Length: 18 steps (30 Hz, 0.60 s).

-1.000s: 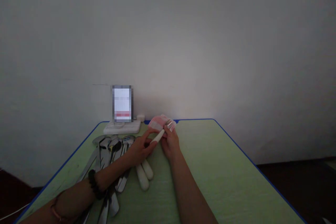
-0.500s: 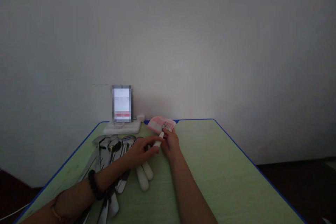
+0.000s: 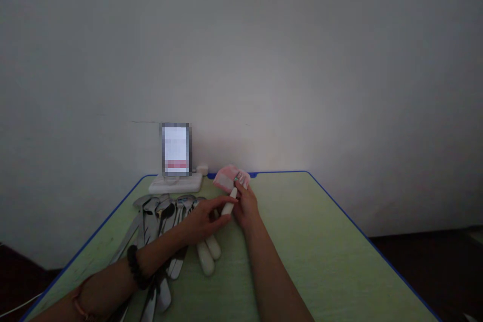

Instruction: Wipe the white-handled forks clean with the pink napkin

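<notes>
A fork with a white handle [image 3: 228,206] is pinched between the thumb and fingers of my left hand [image 3: 202,219], its tines pointing away from me. My right hand [image 3: 247,206] is closed around a pink and white cloth [image 3: 226,179] and the fork's neck. The metal tines show against the cloth. Under and left of my left forearm lies a pile of cutlery [image 3: 151,216], mostly metal spoons. Two thick white handles [image 3: 206,256] stick out of it toward me. My forearm hides part of the pile.
A phone-like screen [image 3: 176,148], blurred out, stands on a white base [image 3: 177,182] at the table's back left. Beside it is a small white block [image 3: 203,169]. The green table [image 3: 320,241] has a blue edge and meets a plain wall [image 3: 287,85].
The cloth has shifted slightly around the fork's head, and the tines show more clearly now. Both hands stay in nearly the same place.
</notes>
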Motion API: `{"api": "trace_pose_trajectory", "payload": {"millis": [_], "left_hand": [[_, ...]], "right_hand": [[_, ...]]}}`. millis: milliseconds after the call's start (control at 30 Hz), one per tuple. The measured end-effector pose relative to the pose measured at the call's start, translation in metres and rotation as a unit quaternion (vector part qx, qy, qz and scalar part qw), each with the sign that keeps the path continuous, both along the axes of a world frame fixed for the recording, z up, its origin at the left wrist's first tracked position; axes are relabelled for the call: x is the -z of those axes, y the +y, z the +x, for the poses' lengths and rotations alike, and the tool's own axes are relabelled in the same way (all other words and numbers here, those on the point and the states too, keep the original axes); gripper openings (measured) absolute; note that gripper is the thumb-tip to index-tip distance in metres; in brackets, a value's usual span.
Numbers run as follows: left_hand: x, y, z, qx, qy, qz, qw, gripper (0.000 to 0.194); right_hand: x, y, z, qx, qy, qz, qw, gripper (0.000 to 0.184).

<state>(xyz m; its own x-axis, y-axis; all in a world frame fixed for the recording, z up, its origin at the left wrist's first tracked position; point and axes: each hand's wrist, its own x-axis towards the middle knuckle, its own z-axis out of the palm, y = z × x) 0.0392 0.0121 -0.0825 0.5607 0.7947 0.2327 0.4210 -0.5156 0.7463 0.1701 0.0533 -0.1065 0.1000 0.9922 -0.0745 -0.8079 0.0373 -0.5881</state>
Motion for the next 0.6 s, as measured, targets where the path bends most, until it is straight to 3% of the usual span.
{"api": "trace_pose_trajectory", "payload": {"millis": [233, 600], "left_hand": [[-0.0010, 0.0034, 0.0033, -0.046, -0.040, -0.012, 0.998, 0.042], [0.0043, 0.0050, 0.0032, -0.055, -0.065, -0.030, 0.996, 0.039]], "right_hand": [[-0.0032, 0.0006, 0.0023, -0.025, 0.034, -0.026, 0.999, 0.016], [-0.0024, -0.0023, -0.0050, -0.037, -0.015, -0.018, 0.999, 0.007]]}}
